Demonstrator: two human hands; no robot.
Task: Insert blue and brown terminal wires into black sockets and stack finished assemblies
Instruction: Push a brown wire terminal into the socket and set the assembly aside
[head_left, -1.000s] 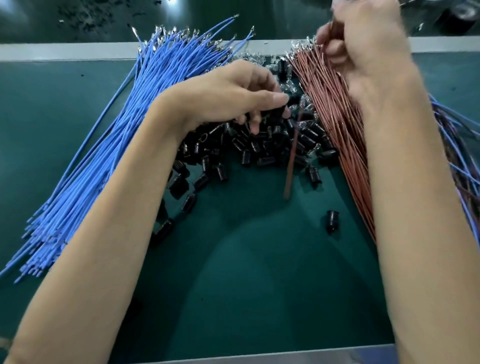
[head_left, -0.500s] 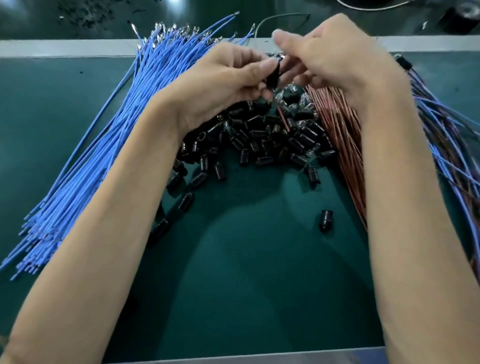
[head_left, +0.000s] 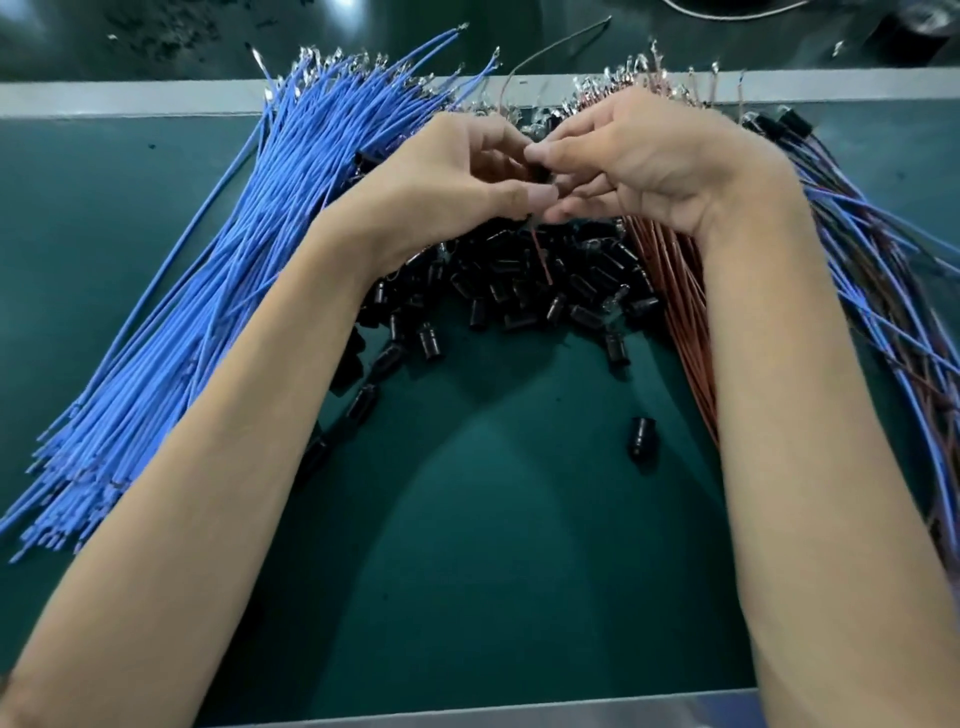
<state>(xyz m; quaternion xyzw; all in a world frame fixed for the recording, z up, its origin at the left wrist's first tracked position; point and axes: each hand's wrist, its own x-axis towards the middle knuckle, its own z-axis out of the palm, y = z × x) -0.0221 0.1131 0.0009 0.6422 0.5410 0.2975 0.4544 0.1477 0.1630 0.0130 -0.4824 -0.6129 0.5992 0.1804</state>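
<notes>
Two hands close together over the far middle of the green tabletop (head_left: 493, 519), left hand (head_left: 447, 176) pinching a small black plastic socket (head_left: 540, 172), right hand (head_left: 649, 161) pinching a thin brown wire (head_left: 541, 254) against it

Nearer than the fingers (head_left: 558, 151), bare dark-green mat (head_left: 498, 519) lay open between the forearms, broken only by one stray black plastic socket (head_left: 641, 436). Just beneath the fingers, a heap of black sockets (head_left: 519, 291) blocked passage. A fanned bundle of thin blue wires (head_left: 208, 291) barred their left, and a sheaf of thin brown wires (head_left: 680, 312) barred their right.
</notes>
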